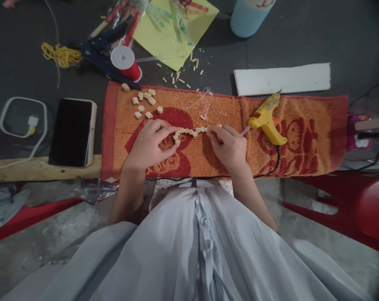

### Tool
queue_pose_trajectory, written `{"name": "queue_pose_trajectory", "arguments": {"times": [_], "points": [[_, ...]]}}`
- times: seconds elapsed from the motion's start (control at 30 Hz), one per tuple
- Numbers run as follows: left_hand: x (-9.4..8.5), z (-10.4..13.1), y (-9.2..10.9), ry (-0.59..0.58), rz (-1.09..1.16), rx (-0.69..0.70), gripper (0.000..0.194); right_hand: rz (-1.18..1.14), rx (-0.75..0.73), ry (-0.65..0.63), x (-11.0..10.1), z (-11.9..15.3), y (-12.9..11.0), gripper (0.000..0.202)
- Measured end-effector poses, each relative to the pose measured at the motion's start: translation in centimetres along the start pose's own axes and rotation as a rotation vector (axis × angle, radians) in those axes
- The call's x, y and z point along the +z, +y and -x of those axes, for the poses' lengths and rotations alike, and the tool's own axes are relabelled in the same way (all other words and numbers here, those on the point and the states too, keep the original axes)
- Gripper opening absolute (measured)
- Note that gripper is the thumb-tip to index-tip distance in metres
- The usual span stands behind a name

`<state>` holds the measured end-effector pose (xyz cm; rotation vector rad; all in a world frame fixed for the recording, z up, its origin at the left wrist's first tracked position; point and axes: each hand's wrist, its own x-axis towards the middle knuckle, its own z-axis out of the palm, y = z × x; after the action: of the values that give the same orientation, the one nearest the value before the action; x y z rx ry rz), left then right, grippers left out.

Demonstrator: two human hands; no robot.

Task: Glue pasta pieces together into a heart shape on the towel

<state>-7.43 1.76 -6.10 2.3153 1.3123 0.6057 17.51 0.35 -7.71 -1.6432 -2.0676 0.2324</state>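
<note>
A wavy strip of small pale pieces (191,132) lies across the middle of an orange and red towel (214,161). My left hand (151,144) pinches its left end, where the strip curls downward, between thumb and index finger. At the right end the closed fingers of my right hand (228,146) grip the strip. Several small pale clusters (148,115) sit on the towel beyond my left hand. To the right of my right hand rests a yellow glue gun (267,121), with a clear stick at its back end and a black cord running toward me.
A phone (70,133) and white cable (47,121) lie at left. Beyond the towel are a red thread spool (131,69), dark blue pliers-like tool (98,60), yellow paper (164,42), cut bits (181,81), white board (283,79) and blue bottle (247,19). A red chair (342,200) stands right.
</note>
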Motion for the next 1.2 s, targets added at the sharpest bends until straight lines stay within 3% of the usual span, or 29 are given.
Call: {"name": "queue_pose_trajectory", "arguments": {"times": [0.4,1.2], "points": [[0.14,-0.03,-0.15,0.032,-0.021,0.041,0.032,-0.012,-0.076,0.056,-0.02,0.08,0.26,0.026],[0.09,0.0,-0.04,0.027,-0.005,0.029,0.032,-0.068,-0.054,0.058,0.29,0.03,0.38,0.024]]}}
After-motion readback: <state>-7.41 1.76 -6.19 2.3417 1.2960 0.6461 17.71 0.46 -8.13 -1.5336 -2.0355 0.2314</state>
